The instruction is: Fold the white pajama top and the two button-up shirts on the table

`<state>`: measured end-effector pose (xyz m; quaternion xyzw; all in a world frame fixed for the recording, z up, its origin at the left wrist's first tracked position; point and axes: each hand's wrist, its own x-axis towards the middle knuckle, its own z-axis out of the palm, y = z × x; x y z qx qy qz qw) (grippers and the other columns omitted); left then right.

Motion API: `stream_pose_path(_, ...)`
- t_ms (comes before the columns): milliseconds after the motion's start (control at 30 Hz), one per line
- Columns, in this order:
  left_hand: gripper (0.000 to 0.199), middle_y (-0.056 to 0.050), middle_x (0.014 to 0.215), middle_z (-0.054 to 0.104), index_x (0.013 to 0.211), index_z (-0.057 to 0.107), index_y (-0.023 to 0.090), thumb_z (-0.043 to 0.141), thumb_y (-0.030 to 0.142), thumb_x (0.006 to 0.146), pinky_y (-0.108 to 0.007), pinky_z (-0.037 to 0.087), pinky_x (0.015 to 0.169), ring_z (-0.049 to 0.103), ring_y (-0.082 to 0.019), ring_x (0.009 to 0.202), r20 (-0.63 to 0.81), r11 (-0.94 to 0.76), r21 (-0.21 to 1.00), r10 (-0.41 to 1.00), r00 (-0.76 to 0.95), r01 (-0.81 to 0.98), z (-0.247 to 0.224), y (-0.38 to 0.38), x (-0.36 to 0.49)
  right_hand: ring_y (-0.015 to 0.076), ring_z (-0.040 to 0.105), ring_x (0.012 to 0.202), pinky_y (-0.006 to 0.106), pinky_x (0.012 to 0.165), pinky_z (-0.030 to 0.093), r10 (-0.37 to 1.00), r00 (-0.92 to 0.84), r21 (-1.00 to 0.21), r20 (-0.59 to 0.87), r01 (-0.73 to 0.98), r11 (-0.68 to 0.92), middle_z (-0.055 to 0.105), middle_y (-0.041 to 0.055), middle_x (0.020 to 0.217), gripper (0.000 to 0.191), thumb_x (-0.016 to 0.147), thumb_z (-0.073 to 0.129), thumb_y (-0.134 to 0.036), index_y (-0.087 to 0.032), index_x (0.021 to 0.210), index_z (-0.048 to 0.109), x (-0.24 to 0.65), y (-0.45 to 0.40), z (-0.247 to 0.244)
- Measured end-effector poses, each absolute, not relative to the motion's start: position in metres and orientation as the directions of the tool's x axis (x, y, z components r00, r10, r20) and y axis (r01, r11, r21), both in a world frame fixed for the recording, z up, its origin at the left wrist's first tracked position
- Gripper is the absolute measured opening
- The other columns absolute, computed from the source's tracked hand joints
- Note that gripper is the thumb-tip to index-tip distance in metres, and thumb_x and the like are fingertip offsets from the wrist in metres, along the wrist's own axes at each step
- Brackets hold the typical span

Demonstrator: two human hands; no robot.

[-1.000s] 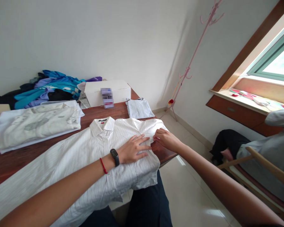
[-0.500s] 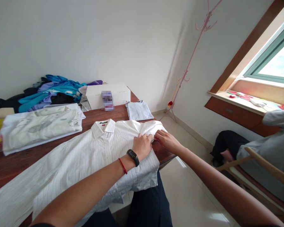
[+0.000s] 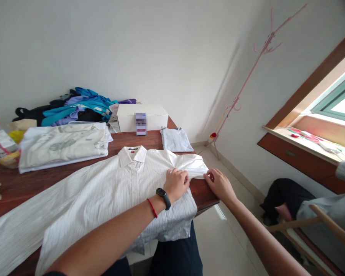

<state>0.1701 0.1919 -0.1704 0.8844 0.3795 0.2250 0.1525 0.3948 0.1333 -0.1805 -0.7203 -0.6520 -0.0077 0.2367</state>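
Observation:
A white striped button-up shirt point(image 3: 112, 191) lies front up on the dark wooden table point(image 3: 199, 190), its collar towards the back. One long sleeve stretches out to the lower left; the right-hand sleeve point(image 3: 194, 165) shows only as a short piece ending near the table's right edge. My left hand point(image 3: 176, 184), with a black band and red string on the wrist, is closed on the shirt near the base of that sleeve. At the sleeve's outer end, my right hand point(image 3: 220, 186) pinches the cloth between thumb and fingers. The shirt's lower hem hangs over the front edge.
Behind the shirt are a folded grey garment point(image 3: 176, 140), a white box point(image 3: 158, 119) and folded light clothes point(image 3: 64, 147). A heap of blue and black clothes point(image 3: 83, 107) lies at the back left. A pink coat stand point(image 3: 244, 86) and a wooden chair point(image 3: 330, 218) are on the right.
My right hand has moved outward to the right, away from my left hand, and the sleeve end lies further right and flatter. The camera view has turned slightly left.

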Motion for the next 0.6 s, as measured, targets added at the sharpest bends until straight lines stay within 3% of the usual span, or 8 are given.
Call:
stream_pose_path(133, 0.009, -0.003, 0.091, 0.074, 0.084, 0.065, 0.023, 0.064, 0.026, 0.092, -0.041, 0.041, 0.092, 0.064, -0.024, 0.094, 0.312, -0.674, 0.498, 0.726, 0.613, 0.546, -0.173, 0.193, 0.168, 0.0294, 0.068, 0.081, 0.040, 0.075, 0.050, 0.908, 0.382, -0.425, 0.172, 0.860, -0.281, 0.070, 0.0082, 0.086, 0.032, 0.093, 0.050, -0.052, -0.023, 0.102, 0.062, 0.427, 0.133, -0.192)
stream_pose_path(267, 0.002, -0.002, 0.088, 0.073, 0.090, 0.066, 0.023, 0.065, 0.024, 0.091, -0.037, 0.041, 0.090, 0.064, -0.021, 0.092, 0.339, -0.679, 0.543, 0.715, 0.611, 0.494, -0.173, 0.192, 0.167, 0.0339, 0.067, 0.109, 0.046, 0.096, 0.049, 0.870, 0.488, -0.587, -0.076, 0.683, -0.435, 0.073, 0.0149, 0.113, 0.053, 0.091, 0.052, -0.058, -0.018, 0.123, 0.063, 0.445, 0.138, -0.200)
stream_pose_path(333, 0.004, -0.001, 0.086, 0.073, 0.089, 0.066, 0.022, 0.063, 0.023, 0.091, -0.036, 0.041, 0.088, 0.064, -0.020, 0.089, 0.348, -0.674, 0.561, 0.718, 0.603, 0.480, -0.173, 0.192, 0.167, 0.0325, 0.066, 0.115, 0.044, 0.099, 0.049, 0.848, 0.482, -0.710, -0.221, 0.517, -0.479, 0.071, 0.0144, 0.122, 0.056, 0.092, 0.051, -0.061, -0.019, 0.127, 0.063, 0.447, 0.140, -0.201)
stream_pose_path(400, 0.008, -0.001, 0.084, 0.073, 0.086, 0.066, 0.021, 0.061, 0.021, 0.092, -0.036, 0.040, 0.087, 0.064, -0.019, 0.086, 0.352, -0.667, 0.577, 0.724, 0.593, 0.471, -0.173, 0.193, 0.167, 0.0320, 0.070, 0.107, 0.044, 0.093, 0.054, 0.813, 0.405, -0.786, -0.417, 0.289, -0.547, 0.074, 0.0144, 0.116, 0.064, 0.092, 0.047, -0.067, -0.018, 0.130, 0.063, 0.446, 0.141, -0.199)
stream_pose_path(467, 0.010, -0.001, 0.083, 0.072, 0.085, 0.066, 0.021, 0.059, 0.021, 0.092, -0.036, 0.039, 0.087, 0.063, -0.019, 0.084, 0.356, -0.661, 0.591, 0.729, 0.585, 0.463, -0.174, 0.193, 0.166, 0.0328, 0.074, 0.097, 0.045, 0.088, 0.057, 0.765, 0.230, -0.779, -0.601, 0.046, -0.626, 0.077, 0.0162, 0.104, 0.071, 0.092, 0.045, -0.073, -0.015, 0.127, 0.065, 0.445, 0.141, -0.197)
stream_pose_path(533, 0.010, 0.000, 0.082, 0.072, 0.084, 0.067, 0.021, 0.060, 0.020, 0.091, -0.036, 0.039, 0.087, 0.063, -0.019, 0.083, 0.358, -0.655, 0.605, 0.731, 0.580, 0.453, -0.176, 0.194, 0.166, 0.0323, 0.075, 0.092, 0.045, 0.088, 0.058, 0.760, 0.033, -0.756, -0.649, -0.142, -0.640, 0.078, 0.0167, 0.099, 0.069, 0.093, 0.045, -0.071, -0.013, 0.124, 0.067, 0.444, 0.142, -0.198)
stream_pose_path(600, 0.010, 0.000, 0.080, 0.072, 0.083, 0.067, 0.021, 0.060, 0.020, 0.091, -0.035, 0.038, 0.088, 0.063, -0.019, 0.083, 0.360, -0.648, 0.620, 0.735, 0.574, 0.442, -0.177, 0.194, 0.166, 0.0303, 0.076, 0.091, 0.044, 0.090, 0.058, 0.793, -0.059, -0.759, -0.606, -0.256, -0.599, 0.078, 0.0150, 0.099, 0.059, 0.096, 0.046, -0.064, -0.015, 0.123, 0.066, 0.442, 0.144, -0.204)
